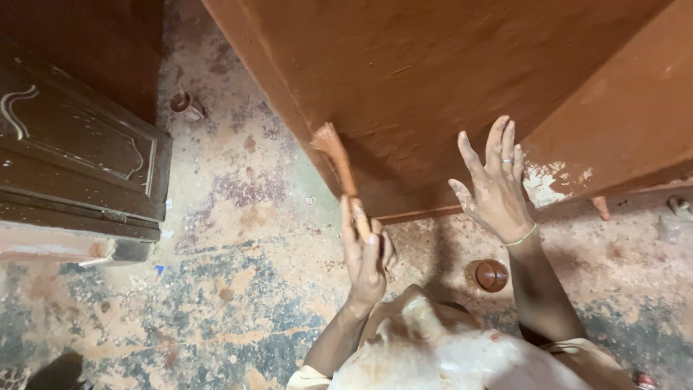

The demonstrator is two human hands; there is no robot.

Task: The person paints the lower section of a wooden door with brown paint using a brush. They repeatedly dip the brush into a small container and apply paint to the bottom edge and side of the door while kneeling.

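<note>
My left hand point(364, 253) grips the handle of a paint-coated brush point(333, 153), whose head rests against the lower edge of a large reddish-brown wooden panel point(433, 72). My right hand point(494, 184) lies flat against the panel's face with fingers spread, a ring on one finger and a thin band at the wrist. It holds nothing. Both hands are smeared with brown stain. A bare whitish patch point(545, 184) shows on the wood just right of my right hand.
A small round brown container point(491, 275) sits on the stained concrete floor point(238, 289) below my right hand. A dark carved wooden door piece point(72, 159) lies at the left. Another small cup point(186, 105) stands on the floor farther back.
</note>
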